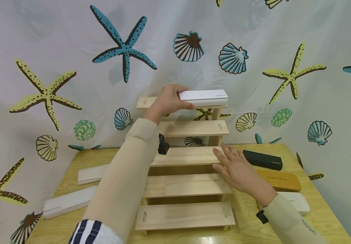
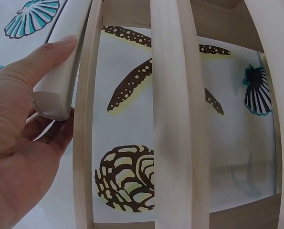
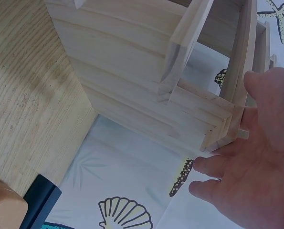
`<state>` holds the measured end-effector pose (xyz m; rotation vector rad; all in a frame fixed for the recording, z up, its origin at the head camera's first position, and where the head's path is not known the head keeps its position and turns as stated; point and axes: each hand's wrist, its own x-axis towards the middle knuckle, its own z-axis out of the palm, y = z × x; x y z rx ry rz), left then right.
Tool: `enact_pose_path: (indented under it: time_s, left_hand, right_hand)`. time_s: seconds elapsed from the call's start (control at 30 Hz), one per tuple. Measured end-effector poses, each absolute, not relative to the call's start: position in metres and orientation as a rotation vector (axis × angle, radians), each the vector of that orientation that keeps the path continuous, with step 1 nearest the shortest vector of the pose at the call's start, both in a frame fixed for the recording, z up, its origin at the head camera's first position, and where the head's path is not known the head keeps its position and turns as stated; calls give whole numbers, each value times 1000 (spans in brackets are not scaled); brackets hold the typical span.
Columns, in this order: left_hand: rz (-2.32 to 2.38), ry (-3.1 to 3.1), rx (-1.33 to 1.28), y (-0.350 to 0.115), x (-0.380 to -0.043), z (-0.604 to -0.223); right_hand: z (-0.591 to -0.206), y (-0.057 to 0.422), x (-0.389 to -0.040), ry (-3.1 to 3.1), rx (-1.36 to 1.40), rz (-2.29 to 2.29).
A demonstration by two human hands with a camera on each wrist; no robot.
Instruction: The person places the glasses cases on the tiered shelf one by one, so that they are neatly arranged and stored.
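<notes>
A long white glasses case (image 1: 206, 97) lies along the top step of a wooden stepped rack (image 1: 185, 217). My left hand (image 1: 170, 100) grips its left end. In the left wrist view, the thumb lies along one face of the case (image 2: 68, 67) and the fingers curl beneath its end. My right hand (image 1: 237, 167) rests at the right end of the rack's middle step, fingers extended. The right wrist view has that hand (image 3: 261, 157) against the end of a step, its thumb at the edge.
Right of the rack lie a black case (image 1: 262, 160), an orange case (image 1: 280, 180) and a white case (image 1: 295, 201). Two more white cases, an upper one (image 1: 91, 174) and a lower one (image 1: 68, 201), lie left, partly behind my left arm. A patterned curtain (image 1: 169, 20) hangs behind the table.
</notes>
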<state>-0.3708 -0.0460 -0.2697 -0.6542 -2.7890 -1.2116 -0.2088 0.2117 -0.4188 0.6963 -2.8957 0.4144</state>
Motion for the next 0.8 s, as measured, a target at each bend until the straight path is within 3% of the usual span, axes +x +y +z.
enact_pose_path:
  time_s: [0.8]
  left_hand:
    - [-1290, -2748, -619, -47, -375, -280]
  right_hand:
    - [-419, 212, -208, -2895, 697, 416]
